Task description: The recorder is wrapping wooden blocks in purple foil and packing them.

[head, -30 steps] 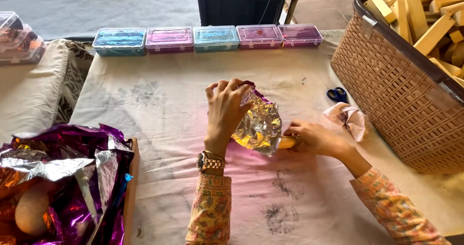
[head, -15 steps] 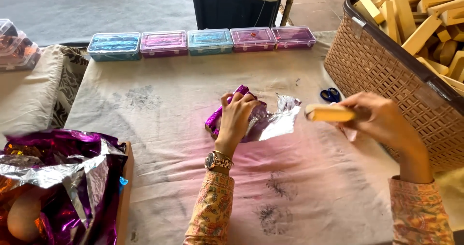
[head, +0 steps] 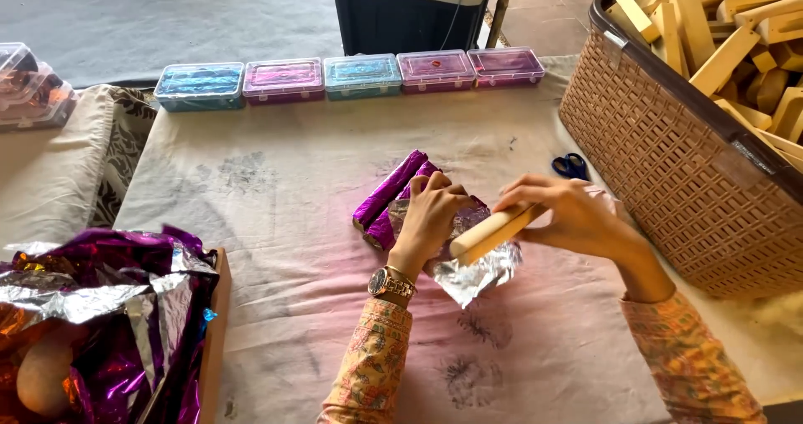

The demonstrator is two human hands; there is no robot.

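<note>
- We hold a short wooden dowel (head: 493,232) over a crumpled sheet of silver foil (head: 481,269), which lies near the middle of the cloth-covered counter (head: 276,190).
- Our right hand (head: 565,215) closes its fingers around the dowel's upper end; the lower end rests on the foil.
- Our left hand (head: 431,219) presses down on the foil's left part, fingers curled closed over the sheet.
- We judge the dowel light, stiff and smooth; grip it near one end so the rest stays free for the foil.
- We judge the foil thin, soft and easily torn; hold it by an edge with flat fingers.
- Two purple foil-wrapped rolls (head: 389,198) lie just beside the left hand, touching each other.
- Blue-handled scissors (head: 570,166) lie near the woven basket (head: 669,173), which holds more wooden pieces.
- Five small lidded boxes (head: 360,77) line the far edge.
- A heap of purple and silver foil (head: 109,307) sits at front left.
</note>
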